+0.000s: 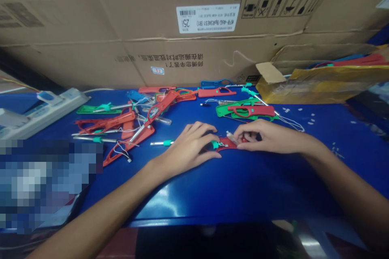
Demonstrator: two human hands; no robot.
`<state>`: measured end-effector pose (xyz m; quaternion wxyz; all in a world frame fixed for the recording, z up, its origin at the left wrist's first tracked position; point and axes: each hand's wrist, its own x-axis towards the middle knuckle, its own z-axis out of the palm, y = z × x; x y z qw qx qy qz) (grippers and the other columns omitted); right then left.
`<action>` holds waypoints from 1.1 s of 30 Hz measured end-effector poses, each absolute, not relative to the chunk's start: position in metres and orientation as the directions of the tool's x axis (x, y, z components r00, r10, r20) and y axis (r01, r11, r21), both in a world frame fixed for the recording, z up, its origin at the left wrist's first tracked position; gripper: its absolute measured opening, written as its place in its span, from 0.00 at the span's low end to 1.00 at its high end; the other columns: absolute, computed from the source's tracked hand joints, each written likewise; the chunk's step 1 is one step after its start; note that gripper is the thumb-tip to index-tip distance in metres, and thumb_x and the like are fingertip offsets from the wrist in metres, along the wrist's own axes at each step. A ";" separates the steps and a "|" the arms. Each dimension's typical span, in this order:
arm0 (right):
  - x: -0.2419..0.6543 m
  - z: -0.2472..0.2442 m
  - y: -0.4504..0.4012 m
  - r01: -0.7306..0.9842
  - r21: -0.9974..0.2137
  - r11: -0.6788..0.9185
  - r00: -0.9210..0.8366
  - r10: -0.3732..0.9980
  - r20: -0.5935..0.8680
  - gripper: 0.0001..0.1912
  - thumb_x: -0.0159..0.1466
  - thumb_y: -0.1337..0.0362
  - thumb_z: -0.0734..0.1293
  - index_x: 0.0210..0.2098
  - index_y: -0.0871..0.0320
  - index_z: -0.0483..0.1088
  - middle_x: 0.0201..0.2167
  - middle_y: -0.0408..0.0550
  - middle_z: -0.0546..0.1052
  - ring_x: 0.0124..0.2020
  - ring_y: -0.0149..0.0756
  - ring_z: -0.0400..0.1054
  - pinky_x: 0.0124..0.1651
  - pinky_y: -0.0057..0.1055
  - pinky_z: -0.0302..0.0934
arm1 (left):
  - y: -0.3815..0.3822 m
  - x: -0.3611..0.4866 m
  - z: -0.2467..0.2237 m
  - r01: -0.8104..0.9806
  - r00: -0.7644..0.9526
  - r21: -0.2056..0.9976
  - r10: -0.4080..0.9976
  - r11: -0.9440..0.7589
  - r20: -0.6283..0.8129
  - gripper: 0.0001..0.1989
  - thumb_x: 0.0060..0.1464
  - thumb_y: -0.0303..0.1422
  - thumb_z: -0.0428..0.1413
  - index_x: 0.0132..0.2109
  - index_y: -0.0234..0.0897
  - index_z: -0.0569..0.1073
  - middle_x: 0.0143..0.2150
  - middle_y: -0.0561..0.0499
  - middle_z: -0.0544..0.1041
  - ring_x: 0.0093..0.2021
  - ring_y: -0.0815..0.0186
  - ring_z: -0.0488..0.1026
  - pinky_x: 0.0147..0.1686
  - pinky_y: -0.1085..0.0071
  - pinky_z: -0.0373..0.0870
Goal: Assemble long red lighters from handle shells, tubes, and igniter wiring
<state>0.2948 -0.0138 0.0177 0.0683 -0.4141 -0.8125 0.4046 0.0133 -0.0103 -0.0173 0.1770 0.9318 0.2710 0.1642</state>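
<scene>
A red lighter casing [227, 144] lies flat on the table, with a turquoise trigger part [215, 144] in it. Its metal tube [157, 143] with a turquoise collar sticks out to the left from under my left hand [190, 145]. The thumb and fingers of that hand curve round the casing from both sides and hold it down. At the casing's right end, my right hand [253, 135] is closed in a pinch on a small clear piece with a white tip [231, 136], probably a fuel tank. My right fingers hide part of the casing.
Red, green and blue lighter parts with tubes and wires [133, 123] lie heaped at left, and more [251, 110] lie behind my hands. A taped cardboard box [304, 89] stands at back right. A power strip [48, 111] is at far left. A large carton [136, 20] walls the back.
</scene>
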 end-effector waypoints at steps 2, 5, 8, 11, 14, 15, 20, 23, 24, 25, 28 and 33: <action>0.294 0.018 -0.014 0.611 -0.717 0.337 -0.651 0.729 -0.213 0.19 0.67 0.47 0.67 0.44 0.56 0.76 0.25 0.38 0.66 0.25 0.29 0.57 0.28 0.28 0.51 | -0.011 0.014 -0.016 0.459 0.796 0.410 0.570 -0.788 0.204 0.18 0.65 0.47 0.56 0.56 0.44 0.75 0.61 0.46 0.71 0.60 0.55 0.66 0.56 0.57 0.63; 0.293 0.016 -0.015 0.589 -0.727 0.352 -0.656 0.734 -0.176 0.18 0.68 0.48 0.67 0.43 0.56 0.75 0.26 0.39 0.68 0.26 0.29 0.59 0.28 0.28 0.53 | -0.013 0.014 -0.016 0.462 0.801 0.391 0.564 -0.796 0.201 0.18 0.67 0.47 0.54 0.55 0.43 0.75 0.61 0.45 0.70 0.61 0.54 0.65 0.57 0.56 0.63; 0.287 0.013 -0.018 0.543 -0.716 0.438 -0.620 0.784 0.010 0.14 0.68 0.51 0.68 0.41 0.57 0.74 0.31 0.42 0.73 0.29 0.30 0.63 0.33 0.29 0.58 | -0.014 0.014 -0.016 0.466 0.804 0.378 0.561 -0.800 0.196 0.18 0.68 0.47 0.53 0.56 0.42 0.74 0.62 0.43 0.69 0.62 0.53 0.64 0.58 0.55 0.63; 0.280 0.011 -0.023 0.488 -0.728 0.481 -0.598 0.792 0.123 0.12 0.68 0.54 0.69 0.42 0.56 0.74 0.35 0.44 0.76 0.32 0.31 0.66 0.35 0.30 0.61 | -0.014 0.014 -0.017 0.469 0.809 0.366 0.557 -0.804 0.187 0.19 0.68 0.47 0.52 0.57 0.41 0.74 0.62 0.42 0.68 0.62 0.53 0.64 0.58 0.54 0.64; 0.275 0.008 -0.025 0.434 -0.773 0.463 -0.640 0.763 0.097 0.11 0.68 0.55 0.68 0.44 0.56 0.75 0.36 0.45 0.78 0.32 0.31 0.68 0.35 0.29 0.63 | -0.013 0.013 -0.018 0.459 0.815 0.346 0.542 -0.819 0.203 0.19 0.69 0.46 0.51 0.58 0.40 0.72 0.61 0.42 0.68 0.60 0.53 0.65 0.58 0.55 0.64; 0.275 0.008 -0.025 0.420 -0.780 0.463 -0.654 0.751 0.093 0.11 0.68 0.56 0.69 0.44 0.56 0.75 0.36 0.44 0.78 0.32 0.30 0.68 0.34 0.29 0.63 | -0.013 0.013 -0.019 0.457 0.816 0.337 0.539 -0.823 0.209 0.19 0.69 0.46 0.51 0.58 0.40 0.72 0.61 0.42 0.68 0.60 0.54 0.65 0.58 0.55 0.64; 0.276 0.005 -0.023 0.403 -0.804 0.437 -0.658 0.749 0.077 0.10 0.67 0.57 0.70 0.44 0.56 0.75 0.36 0.44 0.79 0.31 0.29 0.68 0.34 0.29 0.65 | -0.013 0.014 -0.021 0.449 0.819 0.320 0.528 -0.834 0.227 0.19 0.69 0.46 0.51 0.58 0.39 0.71 0.61 0.41 0.69 0.60 0.53 0.66 0.58 0.54 0.65; 0.276 0.005 -0.022 0.428 -0.792 0.435 -0.654 0.754 0.061 0.11 0.67 0.56 0.70 0.43 0.56 0.75 0.35 0.44 0.79 0.31 0.29 0.68 0.34 0.29 0.65 | -0.014 0.015 -0.020 0.451 0.816 0.329 0.533 -0.830 0.225 0.19 0.69 0.46 0.51 0.57 0.38 0.71 0.61 0.41 0.69 0.60 0.52 0.66 0.57 0.53 0.65; 0.276 0.005 -0.022 0.432 -0.792 0.431 -0.654 0.754 0.053 0.12 0.66 0.55 0.71 0.43 0.56 0.75 0.35 0.44 0.78 0.31 0.30 0.68 0.34 0.29 0.65 | -0.014 0.015 -0.019 0.456 0.814 0.332 0.538 -0.826 0.221 0.19 0.69 0.46 0.51 0.57 0.37 0.71 0.61 0.40 0.69 0.60 0.52 0.65 0.57 0.53 0.66; 0.275 0.006 -0.022 0.436 -0.794 0.423 -0.655 0.755 0.042 0.12 0.66 0.55 0.71 0.43 0.56 0.75 0.35 0.44 0.78 0.31 0.30 0.69 0.34 0.29 0.65 | -0.014 0.015 -0.019 0.461 0.811 0.333 0.543 -0.822 0.216 0.19 0.69 0.46 0.52 0.57 0.37 0.71 0.61 0.40 0.69 0.61 0.51 0.65 0.57 0.53 0.66; 0.272 0.010 -0.023 0.451 -0.794 0.408 -0.660 0.751 0.011 0.12 0.66 0.54 0.71 0.42 0.56 0.75 0.33 0.42 0.78 0.30 0.30 0.69 0.34 0.28 0.65 | -0.014 0.015 -0.019 0.465 0.811 0.338 0.547 -0.818 0.208 0.20 0.69 0.46 0.51 0.57 0.36 0.70 0.62 0.40 0.69 0.62 0.51 0.65 0.59 0.53 0.65; 0.271 0.017 -0.027 0.498 -0.752 0.431 -0.660 0.751 -0.008 0.11 0.66 0.54 0.70 0.40 0.55 0.75 0.32 0.43 0.78 0.31 0.31 0.69 0.34 0.29 0.64 | -0.013 0.014 -0.018 0.450 0.813 0.370 0.544 -0.813 0.207 0.21 0.67 0.48 0.53 0.56 0.38 0.71 0.62 0.41 0.69 0.61 0.52 0.65 0.59 0.53 0.64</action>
